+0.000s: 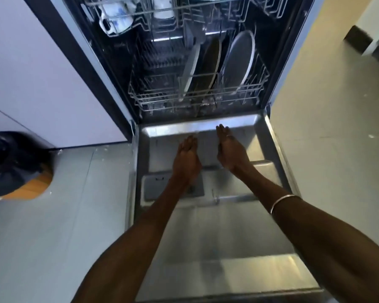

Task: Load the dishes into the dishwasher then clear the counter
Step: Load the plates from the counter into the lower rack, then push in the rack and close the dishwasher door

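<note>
The dishwasher stands open, its steel door (239,248) lying flat below me. The lower rack (153,92) sits inside and holds three upright plates (239,60). In the upper rack (144,9) rest a blue-patterned mug (114,18) and a white cup (163,7). My left hand (187,157) and my right hand (229,149) reach side by side over the door's inner end, fingers straight, just short of the lower rack. Both hands are empty. A silver bangle (282,201) circles my right wrist.
A white cabinet front (31,73) flanks the dishwasher on the left. A bin with a dark bag and wooden lid (13,167) stands on the floor at far left. Pale floor tiles (337,149) spread to the right, with a dark skirting corner (359,38) at top right.
</note>
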Tool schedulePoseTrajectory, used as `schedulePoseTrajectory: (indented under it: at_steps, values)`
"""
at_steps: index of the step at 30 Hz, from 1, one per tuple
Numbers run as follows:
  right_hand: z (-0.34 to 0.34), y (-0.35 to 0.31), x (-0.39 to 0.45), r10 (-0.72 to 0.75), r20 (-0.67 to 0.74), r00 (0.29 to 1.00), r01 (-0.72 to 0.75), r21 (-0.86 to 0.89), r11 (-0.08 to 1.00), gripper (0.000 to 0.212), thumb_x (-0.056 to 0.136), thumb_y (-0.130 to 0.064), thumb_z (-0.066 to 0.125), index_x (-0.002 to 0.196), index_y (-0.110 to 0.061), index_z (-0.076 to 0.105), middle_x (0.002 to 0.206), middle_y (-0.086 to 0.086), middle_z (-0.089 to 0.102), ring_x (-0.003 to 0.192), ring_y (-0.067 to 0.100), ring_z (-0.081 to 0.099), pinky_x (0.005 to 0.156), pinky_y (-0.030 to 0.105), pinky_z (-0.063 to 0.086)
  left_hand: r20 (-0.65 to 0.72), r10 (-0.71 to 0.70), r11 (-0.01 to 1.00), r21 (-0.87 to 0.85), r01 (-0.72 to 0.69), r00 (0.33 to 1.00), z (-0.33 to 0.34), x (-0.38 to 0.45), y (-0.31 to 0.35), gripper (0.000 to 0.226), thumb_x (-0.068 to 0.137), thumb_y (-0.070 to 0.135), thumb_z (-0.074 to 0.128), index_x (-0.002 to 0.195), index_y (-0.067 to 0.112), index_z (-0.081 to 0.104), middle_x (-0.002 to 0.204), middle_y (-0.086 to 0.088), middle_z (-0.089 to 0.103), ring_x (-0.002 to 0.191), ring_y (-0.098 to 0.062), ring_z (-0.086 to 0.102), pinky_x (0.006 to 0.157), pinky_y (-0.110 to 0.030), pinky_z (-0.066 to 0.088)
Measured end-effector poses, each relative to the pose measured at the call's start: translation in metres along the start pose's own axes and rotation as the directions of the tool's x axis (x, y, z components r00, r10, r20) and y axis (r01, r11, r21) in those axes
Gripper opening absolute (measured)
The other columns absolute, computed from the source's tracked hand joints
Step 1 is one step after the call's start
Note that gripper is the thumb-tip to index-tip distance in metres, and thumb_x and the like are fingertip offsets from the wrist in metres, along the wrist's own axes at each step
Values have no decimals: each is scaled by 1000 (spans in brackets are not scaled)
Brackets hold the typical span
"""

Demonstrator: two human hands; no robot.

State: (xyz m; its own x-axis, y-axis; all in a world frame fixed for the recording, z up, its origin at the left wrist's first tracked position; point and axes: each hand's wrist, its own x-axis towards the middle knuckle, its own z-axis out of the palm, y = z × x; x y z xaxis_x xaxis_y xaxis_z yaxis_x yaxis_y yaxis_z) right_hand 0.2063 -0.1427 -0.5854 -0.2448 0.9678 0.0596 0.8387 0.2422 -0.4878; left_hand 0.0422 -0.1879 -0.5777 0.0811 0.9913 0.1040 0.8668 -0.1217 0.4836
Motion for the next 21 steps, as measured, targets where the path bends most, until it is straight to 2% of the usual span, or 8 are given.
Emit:
schedulePoseTrajectory:
  at_steps: [3, 5, 9, 12, 15, 18, 21]
  values:
    - [-20, -24, -37, 41, 58, 998, -41, 3, 999, 69, 90, 1, 48, 153, -1, 22, 157, 20, 28, 144, 35, 28, 114, 47, 34, 56, -11, 998, 59, 8, 998, -23, -31, 13, 55, 86, 2, 40, 140, -8, 44, 144, -27, 45, 133, -41, 45, 113, -48, 35]
    - [-43, -41, -58, 42, 101, 994, -41, -16, 999, 70, 86, 3, 50, 151, 2, 25, 154, 23, 31, 141, 40, 31, 113, 47, 35, 71, -3, 998, 59, -1, 997, -43, -50, 23, 55, 88, 10, 32, 136, -9, 48, 138, -29, 51, 127, -42, 50, 109, -50, 40]
    - [-94, -73, -96, 87, 134, 987, -88, -2, 996, 68, 87, 6, 45, 152, 1, 24, 156, 21, 30, 145, 37, 26, 112, 45, 35, 97, -4, 999, 48, 0, 995, -84, -85, 55, 52, 93, 3, 44, 144, -6, 40, 146, -25, 43, 137, -39, 41, 115, -48, 33]
    - [-128, -95, -124, 102, 127, 987, -101, -13, 995, 56, 98, -3, 42, 151, 1, 26, 156, 20, 31, 146, 36, 25, 113, 44, 35, 122, -42, 999, 29, 39, 992, -117, -109, 88, 53, 96, 4, 51, 146, -2, 37, 149, -21, 42, 140, -34, 39, 119, -44, 27]
    - [-163, -115, -152, 131, 139, 982, -129, -23, 991, 53, 101, -8, 39, 152, 0, 25, 156, 19, 30, 146, 35, 25, 115, 43, 34, 145, -24, 999, 32, 19, 989, -148, -133, 122, 52, 98, 4, 46, 148, -1, 33, 150, -19, 40, 142, -33, 35, 119, -34, 14]
    - [-192, -136, -182, 165, 159, 973, -169, 8, 986, 52, 103, -9, 37, 152, -1, 23, 158, 17, 26, 148, 33, 21, 114, 40, 32, 170, -36, 999, -10, 38, 985, -174, -163, 150, 47, 103, 12, 40, 148, 1, 35, 152, -17, 38, 145, -30, 30, 118, -31, 10]
    - [-208, -148, -213, 195, 203, 959, -204, 20, 979, 50, 105, -15, 34, 152, -2, 24, 158, 16, 26, 148, 31, 21, 116, 43, 32, 209, -64, 997, -20, 69, 976, -190, -191, 173, 47, 104, 16, 36, 148, 0, 35, 154, -16, 35, 145, -29, 30, 119, -32, 6]
